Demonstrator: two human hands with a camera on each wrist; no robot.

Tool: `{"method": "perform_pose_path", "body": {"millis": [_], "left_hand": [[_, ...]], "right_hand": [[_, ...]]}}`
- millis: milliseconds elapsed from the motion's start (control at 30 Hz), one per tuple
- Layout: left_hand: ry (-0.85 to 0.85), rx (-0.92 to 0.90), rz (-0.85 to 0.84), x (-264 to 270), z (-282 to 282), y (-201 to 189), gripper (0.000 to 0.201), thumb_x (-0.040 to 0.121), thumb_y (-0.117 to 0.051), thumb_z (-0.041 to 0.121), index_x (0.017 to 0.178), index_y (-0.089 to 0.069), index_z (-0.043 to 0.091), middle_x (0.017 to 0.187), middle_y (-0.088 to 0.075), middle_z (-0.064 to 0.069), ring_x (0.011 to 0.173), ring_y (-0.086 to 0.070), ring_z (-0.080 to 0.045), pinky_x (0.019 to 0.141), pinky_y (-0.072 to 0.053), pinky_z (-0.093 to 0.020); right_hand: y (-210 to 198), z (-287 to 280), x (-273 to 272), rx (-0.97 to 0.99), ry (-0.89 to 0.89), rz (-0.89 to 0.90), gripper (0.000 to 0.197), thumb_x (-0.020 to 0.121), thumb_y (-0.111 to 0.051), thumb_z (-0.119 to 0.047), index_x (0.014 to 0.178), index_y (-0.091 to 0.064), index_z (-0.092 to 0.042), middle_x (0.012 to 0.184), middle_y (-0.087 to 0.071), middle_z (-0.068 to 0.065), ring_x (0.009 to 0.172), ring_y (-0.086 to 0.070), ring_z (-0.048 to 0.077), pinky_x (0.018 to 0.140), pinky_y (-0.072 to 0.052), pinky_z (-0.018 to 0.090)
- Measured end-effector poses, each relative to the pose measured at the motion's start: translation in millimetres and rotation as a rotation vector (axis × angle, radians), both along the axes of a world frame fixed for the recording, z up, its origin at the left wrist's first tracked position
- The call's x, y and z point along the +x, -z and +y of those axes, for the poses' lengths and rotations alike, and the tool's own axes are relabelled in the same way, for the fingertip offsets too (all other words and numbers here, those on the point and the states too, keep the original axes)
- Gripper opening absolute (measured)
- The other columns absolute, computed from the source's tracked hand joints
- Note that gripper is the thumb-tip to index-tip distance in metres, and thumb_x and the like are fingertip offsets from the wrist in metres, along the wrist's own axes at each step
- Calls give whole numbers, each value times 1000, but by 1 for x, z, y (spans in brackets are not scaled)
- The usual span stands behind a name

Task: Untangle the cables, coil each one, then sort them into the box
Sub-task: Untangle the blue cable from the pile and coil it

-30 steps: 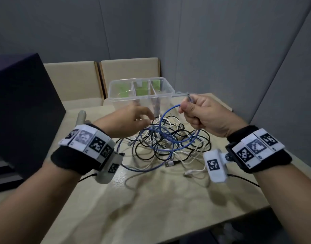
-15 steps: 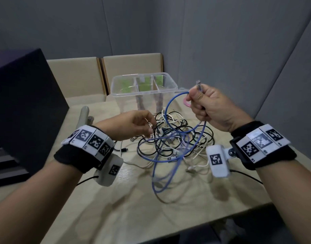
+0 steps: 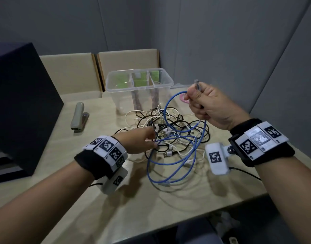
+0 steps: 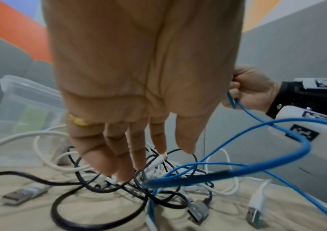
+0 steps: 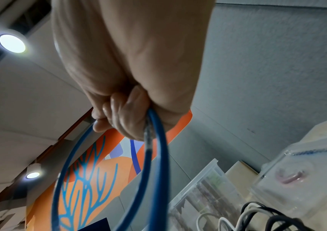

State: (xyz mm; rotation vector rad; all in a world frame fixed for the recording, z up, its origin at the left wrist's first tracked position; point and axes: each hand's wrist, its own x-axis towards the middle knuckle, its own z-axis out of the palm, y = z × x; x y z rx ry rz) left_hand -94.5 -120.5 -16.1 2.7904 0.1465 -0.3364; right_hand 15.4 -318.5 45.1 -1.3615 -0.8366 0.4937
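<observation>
Right hand [image 3: 209, 104] clenched on blue cable [image 3: 170, 162], held up above pile; plug end poked out over thumb. Rest of blue cable hung down in loops onto cable pile [image 3: 168, 131] at desk [image 3: 151, 205] middle. Left hand [image 3: 138, 140] spread flat, fingertips [image 4: 119, 171] laid on pile. Box [image 3: 140, 85] set behind pile, near desk's far edge.

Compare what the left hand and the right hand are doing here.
The right hand is raised above the table, curled round a loop of the blue cable; the left hand is low at the cable tangle. The right hand's fingers are clenched; the left hand's fingers are straight, reaching into the black and white cables. Both wear marker wristbands.
</observation>
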Motion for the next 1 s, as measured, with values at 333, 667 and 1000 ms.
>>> {"method": "perform_pose_path", "body": {"millis": [333, 667, 1000], "left_hand": [[76, 39, 139, 40, -18, 25, 60, 93, -52, 34, 145, -22, 30, 136, -51, -3, 118, -52, -25, 100, -42, -39], [-63, -93, -244, 43, 0, -13, 11, 83, -69, 25, 88, -66, 15, 78, -64, 1, 75, -57, -16, 67, -44, -25], [-78, -1081, -455, 14, 26, -59, 16, 82, -62, 12, 75, -48, 14, 50, -41, 9, 43, -32, -4, 45, -25, -17]], "right_hand": [[-2, -15, 2, 15, 2, -5, 18, 85, -55, -34, 77, -57, -18, 54, -35, -2, 41, -25, 8, 36, -21, 15], [4, -27, 7, -102, 109, -2, 21, 99, -45, -19, 81, -52, -13, 53, -37, -2, 38, -24, 6, 36, -17, 14], [5, -28, 7, -130, 139, 48, 21, 99, -45, -22, 80, -51, -13, 50, -37, -5, 35, -24, 4, 36, -17, 11]]}}
